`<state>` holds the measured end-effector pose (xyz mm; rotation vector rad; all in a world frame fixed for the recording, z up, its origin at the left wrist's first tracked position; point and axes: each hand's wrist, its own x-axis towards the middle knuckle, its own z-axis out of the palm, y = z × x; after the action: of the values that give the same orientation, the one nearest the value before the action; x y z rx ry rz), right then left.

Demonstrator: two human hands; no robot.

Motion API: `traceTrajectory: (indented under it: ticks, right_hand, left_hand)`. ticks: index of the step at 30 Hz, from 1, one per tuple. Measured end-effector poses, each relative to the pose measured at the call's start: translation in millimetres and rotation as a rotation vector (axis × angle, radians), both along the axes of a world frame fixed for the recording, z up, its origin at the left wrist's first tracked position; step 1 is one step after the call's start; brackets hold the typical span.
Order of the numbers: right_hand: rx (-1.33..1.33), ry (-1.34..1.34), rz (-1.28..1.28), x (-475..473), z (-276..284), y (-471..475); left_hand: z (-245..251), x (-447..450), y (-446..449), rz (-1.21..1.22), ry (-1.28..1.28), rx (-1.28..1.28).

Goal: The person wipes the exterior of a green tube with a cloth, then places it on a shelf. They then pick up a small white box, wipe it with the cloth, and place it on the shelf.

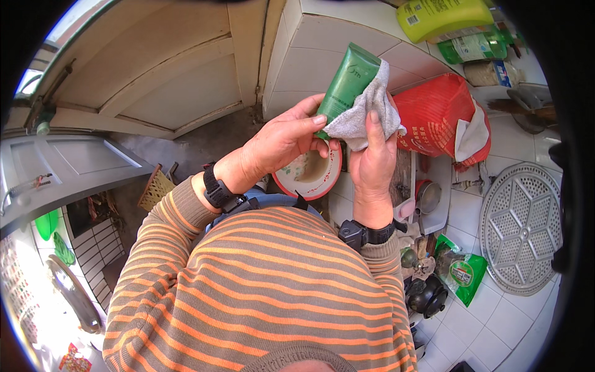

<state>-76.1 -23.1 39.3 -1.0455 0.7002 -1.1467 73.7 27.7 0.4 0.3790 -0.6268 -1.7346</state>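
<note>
My left hand [286, 135] holds the lower end of a green squeeze tube [353, 76], with the thumb at its edge. A light grey terry cloth [365, 114] wraps over the tube's right side and lower part. Gripping that cloth from the right is my right hand [374, 158], its thumb pressed on the fabric. The tube is tilted, its flat crimped end up and away from me; its lower end is mostly hidden by fingers and cloth. Below both hands, a white enamel basin [335, 173] with a red patterned rim contains cloudy liquid.
A red plastic bag [434, 116] stands right of my hands. Bottles, one a yellow-green bottle [441, 18], line the tiled ledge at the upper right. A perforated metal steamer plate [523, 230], a green packet [460, 269] and a black pot [427, 295] lie further right. A wooden door [172, 60] is at upper left.
</note>
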Motion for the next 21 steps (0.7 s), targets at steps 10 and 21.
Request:
traceTrajectory:
  ticks: [10, 21]
  right_hand:
    - [0.038, -0.08, -0.117, -5, -1, -4]
    - [0.101, -0.295, -0.383, -23, -3, -24]
  left_hand:
    - [3, 3, 2, 0.027, -0.019, 0.002]
    - [2, 5, 2, 0.014, -0.029, -0.023]
